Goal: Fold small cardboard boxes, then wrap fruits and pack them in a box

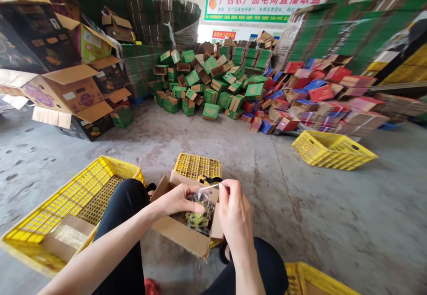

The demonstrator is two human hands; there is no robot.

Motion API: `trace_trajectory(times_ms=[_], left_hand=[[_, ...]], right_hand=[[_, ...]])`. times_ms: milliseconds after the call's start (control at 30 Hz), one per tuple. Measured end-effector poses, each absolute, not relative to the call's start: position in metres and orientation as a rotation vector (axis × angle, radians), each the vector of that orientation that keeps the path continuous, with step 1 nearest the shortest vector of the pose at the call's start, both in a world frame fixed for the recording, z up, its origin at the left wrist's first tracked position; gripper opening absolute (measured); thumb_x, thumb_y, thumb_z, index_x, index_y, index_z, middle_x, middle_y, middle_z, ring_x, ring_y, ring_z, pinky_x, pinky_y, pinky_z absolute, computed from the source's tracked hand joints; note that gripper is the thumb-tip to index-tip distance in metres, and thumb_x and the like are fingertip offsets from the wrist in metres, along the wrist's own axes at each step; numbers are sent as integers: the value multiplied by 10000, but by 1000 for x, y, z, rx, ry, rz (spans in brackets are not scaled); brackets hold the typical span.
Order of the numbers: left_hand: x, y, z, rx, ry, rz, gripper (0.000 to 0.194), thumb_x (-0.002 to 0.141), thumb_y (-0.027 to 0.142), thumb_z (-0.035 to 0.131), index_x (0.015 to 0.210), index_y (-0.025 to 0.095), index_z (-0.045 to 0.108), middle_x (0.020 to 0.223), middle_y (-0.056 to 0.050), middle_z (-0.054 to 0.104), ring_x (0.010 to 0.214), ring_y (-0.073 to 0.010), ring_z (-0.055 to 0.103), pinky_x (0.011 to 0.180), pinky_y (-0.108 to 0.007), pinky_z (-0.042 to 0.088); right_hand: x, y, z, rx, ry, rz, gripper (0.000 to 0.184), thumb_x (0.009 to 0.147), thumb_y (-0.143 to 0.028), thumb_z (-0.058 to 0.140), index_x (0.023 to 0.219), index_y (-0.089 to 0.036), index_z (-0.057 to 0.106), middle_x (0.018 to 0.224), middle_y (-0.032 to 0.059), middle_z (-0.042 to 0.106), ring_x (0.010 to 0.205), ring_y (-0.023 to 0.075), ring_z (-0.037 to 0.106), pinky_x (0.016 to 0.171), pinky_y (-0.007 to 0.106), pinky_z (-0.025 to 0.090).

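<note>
gripping: left hand [183,199] | pinching edge: right hand [234,206] | between: clear bag [199,220]

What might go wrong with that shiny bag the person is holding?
The clear bag might tear where the right hand pinches its upper edge. It could also slip from the left hand and perhaps drop into the open cardboard box below.

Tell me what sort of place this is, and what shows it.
Most likely a warehouse or packing area for farm produce: a big heap of green cartons lies on the bare floor, yellow crates stand about, and a wall banner in Chinese mentions farm products.
</note>
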State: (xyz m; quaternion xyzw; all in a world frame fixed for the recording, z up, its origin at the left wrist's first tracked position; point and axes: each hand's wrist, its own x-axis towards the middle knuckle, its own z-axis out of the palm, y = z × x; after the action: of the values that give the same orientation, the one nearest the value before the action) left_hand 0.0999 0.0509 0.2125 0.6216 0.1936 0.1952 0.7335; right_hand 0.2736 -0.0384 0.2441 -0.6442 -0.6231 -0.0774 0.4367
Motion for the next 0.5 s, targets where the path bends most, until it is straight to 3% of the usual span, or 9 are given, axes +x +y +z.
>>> trace_trajectory(times_ms=[67, 200, 367, 500], left_hand=[[98, 47, 216, 1326, 387, 442, 754, 745, 447, 907, 1413, 210, 650, 1126, -85, 738, 1025, -249, 673, 928, -326, 499], [94, 43, 213, 1254, 375, 448, 1171, 730, 307, 936, 1657, 308, 220, 1165, -98, 731, 1034, -238, 676, 892, -330, 522], [93, 39, 213, 1243, 370, 470, 1293, 727, 240, 931, 1669, 301, 48, 1167, -122, 741, 1081, -257, 684, 914, -348, 521], [95, 34, 215, 1264, 361, 439, 1383, 720, 165, 920, 1649, 315, -93, 1109, -115, 764, 1006, -241, 714, 868, -344, 527]], right_hand=[[274, -38, 251, -1600, -1559, -216, 145, 1072, -306, 422, 990, -243, 523, 850, 43, 653, 792, 211, 671, 745, 302, 493], [271, -35, 264, -1595, -1569, -251, 140, 1068, -307, 426, 989, -241, 522, 870, 49, 656, 803, 207, 667, 752, 297, 493], [267, -29, 276, -1620, -1569, -271, 130, 1062, -310, 433, 997, -246, 526, 888, 49, 664, 819, 207, 671, 759, 295, 488], [263, -21, 279, -1642, -1600, -276, 141, 1062, -322, 422, 988, -249, 518, 891, 49, 662, 820, 207, 669, 749, 297, 481]])
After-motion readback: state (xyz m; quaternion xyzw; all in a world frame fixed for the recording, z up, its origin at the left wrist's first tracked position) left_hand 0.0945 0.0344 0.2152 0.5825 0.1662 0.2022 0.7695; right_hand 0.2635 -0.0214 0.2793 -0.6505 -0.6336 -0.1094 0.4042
